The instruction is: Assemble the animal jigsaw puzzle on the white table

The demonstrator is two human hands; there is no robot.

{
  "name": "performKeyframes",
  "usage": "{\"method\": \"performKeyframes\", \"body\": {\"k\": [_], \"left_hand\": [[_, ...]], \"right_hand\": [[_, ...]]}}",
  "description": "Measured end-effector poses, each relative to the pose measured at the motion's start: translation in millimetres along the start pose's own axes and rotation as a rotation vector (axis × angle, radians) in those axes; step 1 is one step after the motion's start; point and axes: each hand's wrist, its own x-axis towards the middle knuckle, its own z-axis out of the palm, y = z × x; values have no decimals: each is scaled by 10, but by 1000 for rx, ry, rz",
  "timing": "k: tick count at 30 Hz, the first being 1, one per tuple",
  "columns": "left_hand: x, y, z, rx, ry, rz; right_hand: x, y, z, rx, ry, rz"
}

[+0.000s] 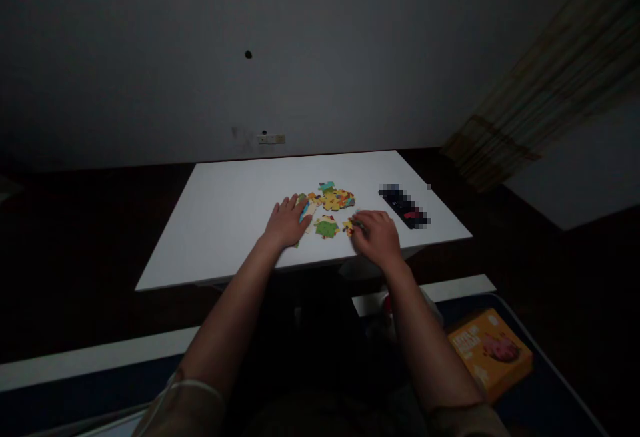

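Colourful jigsaw puzzle pieces lie in the middle of a white table point(225, 227). A joined yellow and red cluster of pieces point(336, 198) sits farthest from me, with a green and yellow piece point(327, 227) nearer the table's front edge. My left hand point(287, 221) lies flat with its fingers apart, touching a pale strip of pieces point(309, 215) that it partly hides. My right hand point(377, 237) is curled, its fingertips at a small yellow piece point(347, 226). Whether that hand grips the piece is hidden.
A dark, pixelated flat object point(404, 207) lies at the table's right side. An orange printed box point(490, 353) sits low at the right, below the table. A grey wall point(320, 57) stands behind the table, and a striped curtain point(545, 83) hangs at the right.
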Motion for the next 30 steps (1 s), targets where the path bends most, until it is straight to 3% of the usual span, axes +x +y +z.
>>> {"method": "performKeyframes", "body": {"k": [5,8,12,18,24,30], "left_hand": [[-82,-176,-67,26,6,-48],[-142,-276,-85,24,15,-71],[-227,-416,-83,15,48,-90],[-270,-478,-65,-6,124,-81],[-438,-242,-79,31,265,-99],[-541,19,-74,59,168,-11]], "right_hand": [[102,-537,206,3,-98,14],[135,-653,310,-10,-101,71],[145,-550,308,110,-84,144],[185,-293,128,423,-81,368],[197,-133,85,723,-78,466],[160,-7,108,740,-14,506]]}}
